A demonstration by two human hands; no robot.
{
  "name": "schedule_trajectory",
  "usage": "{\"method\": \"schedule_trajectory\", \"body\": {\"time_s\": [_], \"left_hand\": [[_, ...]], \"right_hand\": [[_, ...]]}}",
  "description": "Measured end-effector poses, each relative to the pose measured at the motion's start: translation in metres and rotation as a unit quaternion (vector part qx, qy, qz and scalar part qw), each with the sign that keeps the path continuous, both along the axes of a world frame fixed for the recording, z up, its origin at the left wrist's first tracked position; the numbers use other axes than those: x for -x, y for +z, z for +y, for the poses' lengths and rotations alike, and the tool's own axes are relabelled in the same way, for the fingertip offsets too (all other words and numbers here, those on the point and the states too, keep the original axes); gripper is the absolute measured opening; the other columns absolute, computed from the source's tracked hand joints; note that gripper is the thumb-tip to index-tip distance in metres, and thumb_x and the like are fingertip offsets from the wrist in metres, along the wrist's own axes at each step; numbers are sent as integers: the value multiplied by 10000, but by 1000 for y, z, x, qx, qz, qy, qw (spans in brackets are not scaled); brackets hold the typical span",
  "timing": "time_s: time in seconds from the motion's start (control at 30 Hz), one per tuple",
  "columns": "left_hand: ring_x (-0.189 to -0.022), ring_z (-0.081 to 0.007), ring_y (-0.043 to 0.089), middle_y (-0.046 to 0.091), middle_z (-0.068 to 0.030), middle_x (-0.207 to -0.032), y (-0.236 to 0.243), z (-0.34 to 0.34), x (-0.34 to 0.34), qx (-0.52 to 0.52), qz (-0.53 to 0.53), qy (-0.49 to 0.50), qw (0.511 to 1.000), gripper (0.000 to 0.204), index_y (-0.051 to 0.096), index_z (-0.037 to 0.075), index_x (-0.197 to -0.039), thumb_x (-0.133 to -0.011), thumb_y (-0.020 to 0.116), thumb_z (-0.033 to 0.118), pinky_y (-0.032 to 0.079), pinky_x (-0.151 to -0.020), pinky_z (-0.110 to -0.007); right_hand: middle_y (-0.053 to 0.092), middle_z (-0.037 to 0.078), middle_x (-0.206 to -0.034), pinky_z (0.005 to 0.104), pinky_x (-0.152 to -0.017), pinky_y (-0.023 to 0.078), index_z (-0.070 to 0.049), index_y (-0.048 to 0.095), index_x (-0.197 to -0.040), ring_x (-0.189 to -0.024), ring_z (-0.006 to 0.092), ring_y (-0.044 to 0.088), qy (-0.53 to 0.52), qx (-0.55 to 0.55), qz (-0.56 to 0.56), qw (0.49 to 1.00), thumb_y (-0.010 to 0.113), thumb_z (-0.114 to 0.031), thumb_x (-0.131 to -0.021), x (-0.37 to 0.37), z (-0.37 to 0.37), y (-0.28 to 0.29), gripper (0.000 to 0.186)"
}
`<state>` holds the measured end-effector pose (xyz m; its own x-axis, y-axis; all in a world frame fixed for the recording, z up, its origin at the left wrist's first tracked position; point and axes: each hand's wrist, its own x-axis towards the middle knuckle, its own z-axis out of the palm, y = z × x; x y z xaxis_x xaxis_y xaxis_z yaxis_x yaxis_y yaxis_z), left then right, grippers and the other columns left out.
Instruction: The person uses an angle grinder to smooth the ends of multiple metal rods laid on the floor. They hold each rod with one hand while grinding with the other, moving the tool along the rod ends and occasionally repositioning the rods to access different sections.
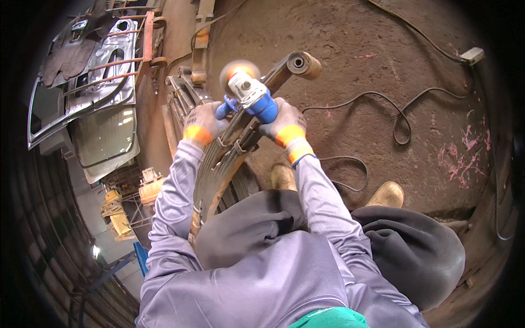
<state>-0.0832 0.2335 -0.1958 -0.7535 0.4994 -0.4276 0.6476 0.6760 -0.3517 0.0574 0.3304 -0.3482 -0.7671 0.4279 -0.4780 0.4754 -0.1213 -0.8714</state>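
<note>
A blue angle grinder [265, 108] with a silver head is held out ahead of me. Its disc [239, 72] is blurred, apparently spinning, and sits beside a dark steel leaf spring [278, 76] with a rolled eye at its far end; whether they touch I cannot tell. Gloved in grey with an orange cuff, my left hand [205, 120] is closed round the grinder's blue side handle. My right hand [285, 119], gloved likewise, grips the grinder's body. Below both hands, a stack of leaf springs [219, 183] runs toward my knees, bound with clips.
A black power cord [377, 94] loops over the brown floor [339, 49] to a pale connector block [472, 56] at far right. Metal door panels [117, 60] lean by a red rack [147, 38] at left. More steel bars [201, 44] lie ahead. My boots [387, 194] stand close by.
</note>
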Motion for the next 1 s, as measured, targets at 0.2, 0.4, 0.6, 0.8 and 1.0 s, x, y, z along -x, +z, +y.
{"method": "schedule_trajectory", "body": {"time_s": [0.2,0.4,0.6,0.8,1.0], "left_hand": [[-977,-397,709,746,-183,-1002,-13,-18,-12,-44,-24,6,999,308,717,167,-1052,-786,707,321,556,-866,-498],[-974,-387,717,752,-181,-1008,-26,-34,-24,-76,-14,34,996,315,724,172,-1071,-795,718,323,562,-879,-484],[-1001,-368,721,755,-175,-1040,-11,-13,-27,-58,-17,39,997,326,736,186,-1098,-813,703,342,562,-899,-480],[-1001,-359,726,758,-161,-1038,12,15,-24,62,13,-64,996,309,718,187,-1111,-837,691,328,565,-899,-481],[-972,-352,733,758,-156,-970,-2,47,-54,85,10,-104,991,296,714,189,-1084,-836,691,348,569,-860,-480]], "right_hand": [[750,179,-1092,452,-932,562,-152,654,-1182,-1059,366,719,-5,-35,23,999,861,-282,-633,-3,-14,-21,600],[750,184,-1040,455,-897,560,-160,667,-1150,-1017,376,716,-15,-57,23,998,828,-279,-640,-12,-20,-22,548],[748,171,-1097,452,-943,555,-164,663,-1157,-1074,364,708,32,-44,12,998,843,-282,-651,-13,2,-9,550],[757,167,-1074,431,-940,561,-147,673,-1182,-1028,348,729,-104,54,86,989,889,-252,-600,-5,-39,-34,630],[764,110,-1044,364,-884,577,-93,671,-1180,-938,213,731,-232,140,171,947,918,-166,-592,-16,-52,-67,642]]}}
